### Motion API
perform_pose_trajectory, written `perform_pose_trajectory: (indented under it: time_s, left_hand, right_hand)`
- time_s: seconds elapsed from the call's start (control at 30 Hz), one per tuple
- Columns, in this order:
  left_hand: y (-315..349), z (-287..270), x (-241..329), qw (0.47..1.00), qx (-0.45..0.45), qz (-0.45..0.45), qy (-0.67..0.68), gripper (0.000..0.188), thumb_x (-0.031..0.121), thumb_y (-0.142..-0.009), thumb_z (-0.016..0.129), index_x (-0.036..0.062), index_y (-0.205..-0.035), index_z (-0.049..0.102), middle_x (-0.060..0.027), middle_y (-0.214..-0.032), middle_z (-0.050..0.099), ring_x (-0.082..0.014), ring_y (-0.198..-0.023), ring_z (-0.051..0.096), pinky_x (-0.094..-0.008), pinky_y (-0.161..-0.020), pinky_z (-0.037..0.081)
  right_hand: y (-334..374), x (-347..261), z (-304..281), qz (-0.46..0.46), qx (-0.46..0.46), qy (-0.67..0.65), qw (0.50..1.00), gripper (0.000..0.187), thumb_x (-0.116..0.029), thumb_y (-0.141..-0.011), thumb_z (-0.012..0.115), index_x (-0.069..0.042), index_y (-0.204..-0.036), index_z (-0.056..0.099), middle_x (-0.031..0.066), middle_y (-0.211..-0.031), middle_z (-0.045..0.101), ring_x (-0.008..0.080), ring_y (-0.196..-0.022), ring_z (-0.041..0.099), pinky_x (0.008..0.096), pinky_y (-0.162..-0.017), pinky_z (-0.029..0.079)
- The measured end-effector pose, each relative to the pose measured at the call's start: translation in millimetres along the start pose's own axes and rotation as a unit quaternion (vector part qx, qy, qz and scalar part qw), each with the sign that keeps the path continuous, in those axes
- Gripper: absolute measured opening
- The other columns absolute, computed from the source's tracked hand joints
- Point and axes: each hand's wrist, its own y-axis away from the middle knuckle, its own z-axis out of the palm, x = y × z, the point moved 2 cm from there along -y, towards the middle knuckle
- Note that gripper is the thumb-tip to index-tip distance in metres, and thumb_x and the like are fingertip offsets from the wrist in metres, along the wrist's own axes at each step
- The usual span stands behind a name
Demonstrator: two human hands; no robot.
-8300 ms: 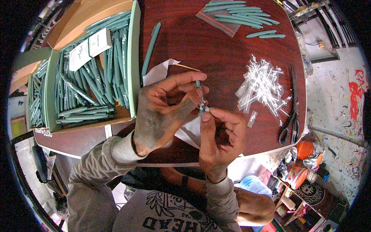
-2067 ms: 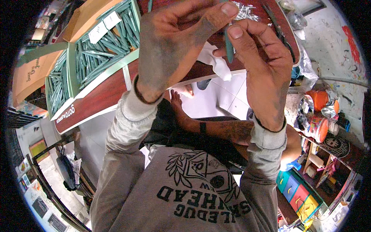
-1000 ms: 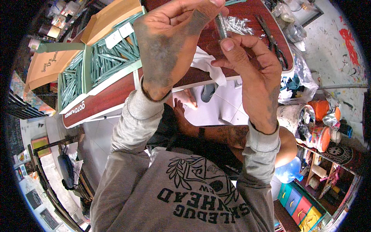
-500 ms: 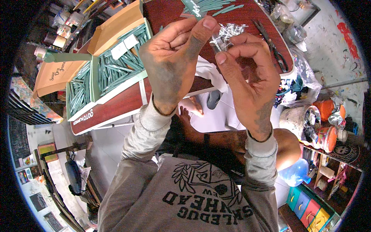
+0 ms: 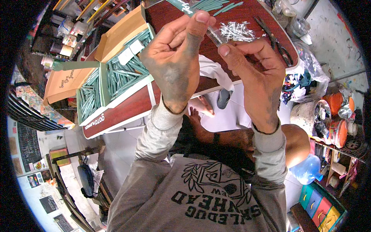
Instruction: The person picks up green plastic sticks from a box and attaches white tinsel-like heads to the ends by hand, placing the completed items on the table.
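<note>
One clear strip with white lettering is sitting in the right hand, thumb and forefinger pinching its lower end. Its upper end is slanting up-left toward the fingertips of the left hand. Left thumb is lying over curled fingers; cannot tell whether they are grasping the strip or anything else, the contact being hidden. Just beyond that thumb, a green piece with white print is showing, cut by the upper edge of view.

Outward, on a dark red table: a heap of clear slips is lying beyond the strip, scissors resting right of it, loose pens farther off. A white sheet is drooping over the near edge. Leftward, an open box is holding many green pens, a white card lying on top.
</note>
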Motion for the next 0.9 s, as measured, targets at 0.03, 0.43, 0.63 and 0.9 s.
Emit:
perform_pose_trajectory:
  time_s: [0.03,0.43,0.63,0.9]
  left_hand:
    - [0.1,-0.3,0.9,1.0,0.008,0.002,-0.008,0.029,0.014,-0.088,0.075,-0.0099,-0.101,0.066,-0.0163,-0.09,0.073,-0.0116,-0.081,0.067,-0.0206,-0.076,0.052]
    - [-2.9,4.8,6.4,0.999,0.044,0.012,-0.024,0.026,0.012,-0.087,0.075,-0.0091,-0.101,0.068,-0.0179,-0.091,0.073,-0.014,-0.082,0.069,-0.0228,-0.077,0.053]
    - [-0.2,6.6,9.5,0.998,0.052,0.032,-0.036,0.027,0.011,-0.087,0.075,-0.0097,-0.103,0.067,-0.0198,-0.092,0.072,-0.0169,-0.083,0.07,-0.0247,-0.079,0.054]
    - [-2.0,5.2,14.2,0.996,0.022,0.043,-0.075,0.029,0.014,-0.088,0.075,-0.0096,-0.103,0.067,-0.0205,-0.092,0.072,-0.0165,-0.084,0.07,-0.025,-0.078,0.054]
  right_hand:
    - [0.4,-1.7,1.1,0.024,0.006,0.001,1.0,0.016,-0.002,-0.082,0.076,0.001,-0.089,0.062,0.0111,-0.087,0.071,0.0121,-0.075,0.066,0.025,-0.067,0.053]
    - [-1.1,-4.8,2.9,0.021,0.0,0.018,1.0,0.015,-0.005,-0.084,0.074,0.004,-0.096,0.07,0.0107,-0.088,0.072,0.0139,-0.079,0.068,0.025,-0.069,0.055]
    - [-2.6,-1.4,1.8,0.062,0.002,-0.009,0.998,0.014,-0.009,-0.084,0.075,0.002,-0.091,0.07,0.0075,-0.081,0.071,0.0109,-0.073,0.066,0.023,-0.065,0.053]
    - [-6.1,2.2,-2.4,0.086,-0.039,0.002,0.996,0.017,-0.016,-0.086,0.074,0.001,-0.09,0.071,0.0051,-0.078,0.07,0.0073,-0.067,0.061,0.0203,-0.059,0.047]
